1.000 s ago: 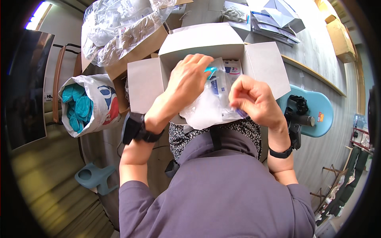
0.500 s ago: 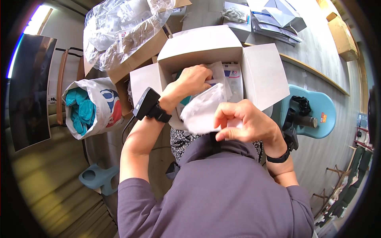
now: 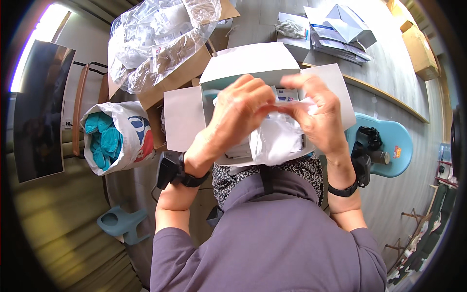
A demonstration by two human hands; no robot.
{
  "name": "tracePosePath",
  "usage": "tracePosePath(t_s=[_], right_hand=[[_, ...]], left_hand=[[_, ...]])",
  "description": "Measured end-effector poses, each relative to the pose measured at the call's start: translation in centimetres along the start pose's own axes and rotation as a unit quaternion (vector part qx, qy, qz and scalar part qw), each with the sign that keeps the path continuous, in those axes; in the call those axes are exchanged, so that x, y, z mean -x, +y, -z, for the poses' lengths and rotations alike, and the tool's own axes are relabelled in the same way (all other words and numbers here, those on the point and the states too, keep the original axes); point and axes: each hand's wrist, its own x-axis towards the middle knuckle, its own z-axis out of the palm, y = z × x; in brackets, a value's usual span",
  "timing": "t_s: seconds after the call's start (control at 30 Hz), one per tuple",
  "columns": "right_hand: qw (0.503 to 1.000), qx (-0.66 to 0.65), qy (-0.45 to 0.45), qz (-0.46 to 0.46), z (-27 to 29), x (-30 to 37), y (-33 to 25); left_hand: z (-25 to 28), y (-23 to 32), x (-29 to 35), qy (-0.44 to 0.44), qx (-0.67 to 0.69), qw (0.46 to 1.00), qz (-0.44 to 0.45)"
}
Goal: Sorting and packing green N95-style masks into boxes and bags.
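Observation:
A white open box point(image 3: 250, 63) sits in front of me with its flaps spread. Above it a thin, whitish, partly see-through plastic bag point(image 3: 275, 141) hangs from both hands. My left hand point(image 3: 242, 107) is closed, its fingertips gripping the bag's top edge. My right hand point(image 3: 318, 114) pinches the other end of that edge between thumb and fingers; its upper fingers are blurred by motion. Inside the box, printed white packets point(image 3: 288, 94) show behind the hands. The bag and my hands hide most of the box's contents.
A carton holding clear plastic bags of packets point(image 3: 160, 36) stands at the far left. Nearer is a white sack point(image 3: 130, 124) of teal items point(image 3: 103, 141). On the right is a light-blue stool point(image 3: 399, 146) bearing a dark cylinder point(image 3: 379, 156). Flattened boxes point(image 3: 335, 41) lie at the back.
My left hand has come up out of the box and my right hand has moved up and away from me. Both now grip the bag's top edge, and the bag hangs lower.

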Motion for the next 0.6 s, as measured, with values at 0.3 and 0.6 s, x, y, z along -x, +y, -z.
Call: tracePosePath(t_s=[0.3,0.6], right_hand=[[0.992,-0.101,0.026,-0.077,-0.7,0.7,0.3],[0.991,0.003,0.088,-0.104,0.8,-2.5,1.5]], left_hand=[[-0.8,1.5,-0.3,0.049,0.018,0.998,-0.038],[1.1,5.0,2.2,0.048,0.142,0.981,-0.126]])
